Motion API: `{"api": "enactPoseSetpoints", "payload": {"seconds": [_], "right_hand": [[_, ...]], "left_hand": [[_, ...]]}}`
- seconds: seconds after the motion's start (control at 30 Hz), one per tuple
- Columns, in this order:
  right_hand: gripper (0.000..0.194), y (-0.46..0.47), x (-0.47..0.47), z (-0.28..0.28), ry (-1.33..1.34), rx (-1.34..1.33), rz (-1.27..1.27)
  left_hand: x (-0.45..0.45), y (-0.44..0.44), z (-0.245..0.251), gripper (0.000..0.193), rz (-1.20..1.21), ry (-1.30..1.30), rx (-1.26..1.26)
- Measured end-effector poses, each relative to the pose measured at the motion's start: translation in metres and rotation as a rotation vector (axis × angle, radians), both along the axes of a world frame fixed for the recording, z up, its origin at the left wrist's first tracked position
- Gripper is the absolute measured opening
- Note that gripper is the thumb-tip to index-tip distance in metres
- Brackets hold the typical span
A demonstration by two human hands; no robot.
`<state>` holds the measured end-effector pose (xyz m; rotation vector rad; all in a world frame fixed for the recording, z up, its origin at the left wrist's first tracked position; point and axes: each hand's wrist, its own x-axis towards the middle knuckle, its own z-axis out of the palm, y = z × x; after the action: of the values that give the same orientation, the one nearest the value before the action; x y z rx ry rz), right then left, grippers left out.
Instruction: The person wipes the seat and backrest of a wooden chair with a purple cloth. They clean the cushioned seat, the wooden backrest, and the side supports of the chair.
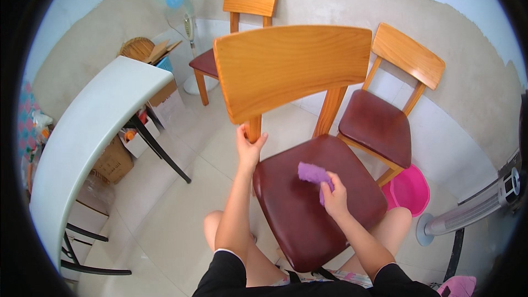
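A wooden chair with a padded dark red seat point(284, 198) stands right before me, between my knees. Its broad curved backrest point(293, 66) rises at the far side. My left hand point(249, 148) grips the left wooden upright point(255, 126) just under the backrest. In my right hand point(336, 198) is a folded purple cloth point(313, 172), held over the middle of the seat. Whether the cloth touches the seat, I cannot tell.
A second red-seated chair point(375, 128) stands at the right, a third point(251, 3) behind. Near the right one is a pink basin point(414, 189), with a tower fan point(466, 210) beyond. A white table point(103, 103) curves along the left; a pedestal fan point(175, 0) stands by the wall.
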<state>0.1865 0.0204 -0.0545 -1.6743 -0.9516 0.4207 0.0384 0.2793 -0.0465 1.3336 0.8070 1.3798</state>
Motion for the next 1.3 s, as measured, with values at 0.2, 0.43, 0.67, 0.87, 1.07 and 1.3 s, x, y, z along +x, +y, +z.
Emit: {"api": "enactPoseSetpoints", "payload": {"seconds": [0.2, 0.43, 0.67, 0.87, 1.07, 1.3], "right_hand": [[0.048, 0.101, -0.061, 0.165, -0.849, 0.679, 0.236], [0.072, 0.199, -0.116, 0.227, -1.195, 0.79, 0.248], [0.046, 0.231, -0.031, 0.275, -1.151, 0.629, -0.179], [0.029, 0.217, -0.088, 0.299, -1.041, 0.828, 0.253], [0.029, 0.217, -0.116, 0.296, -1.016, 0.979, 0.291], [0.031, 0.224, -0.098, 0.286, -0.967, 0.993, 0.309]], "left_hand": [[-0.032, -0.026, 0.011, 0.065, 0.074, 0.138, 0.135], [-0.044, -0.039, 0.018, 0.062, 0.086, 0.199, 0.029], [-0.037, -0.036, 0.005, 0.055, 0.146, 0.261, 0.095], [-0.041, -0.036, -0.007, 0.063, 0.151, 0.309, 0.107], [-0.063, -0.05, -0.008, 0.065, 0.239, 0.267, 0.331], [-0.046, -0.089, 0.212, 0.052, 0.757, 0.173, 1.168]]}}
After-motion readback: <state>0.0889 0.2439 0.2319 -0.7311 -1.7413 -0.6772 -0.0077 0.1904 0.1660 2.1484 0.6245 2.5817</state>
